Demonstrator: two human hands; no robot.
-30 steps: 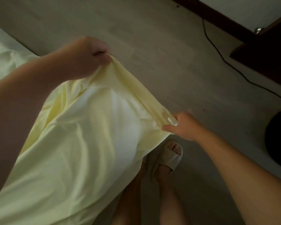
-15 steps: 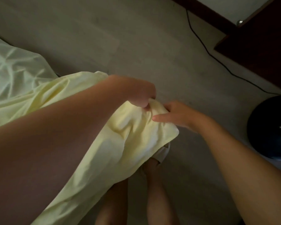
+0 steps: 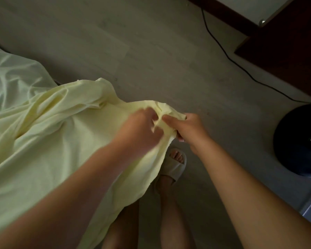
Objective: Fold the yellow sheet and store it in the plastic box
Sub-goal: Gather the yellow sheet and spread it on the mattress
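Closest to the person, a foot in a pale slipper (image 3: 174, 166) stood on the floor, half under the hanging cloth. Above it the two hands met, almost touching. The right hand (image 3: 190, 130) gripped a bunched edge of the yellow sheet (image 3: 52, 141) with thumb and curled fingers, and the left hand (image 3: 142, 130), blurred, seemed to pinch the same bunch just beside it. The rest of the sheet trailed away to the left onto a pale-covered bed (image 3: 11, 74). To my eye they were matching corners. Done well, that wants both edges flush in one hand before the other slides along to find the fold, with the cloth kept off the floor. Farther off lay a black cable (image 3: 223, 49) and a dark round object (image 3: 300, 141). I saw no plastic box anywhere.
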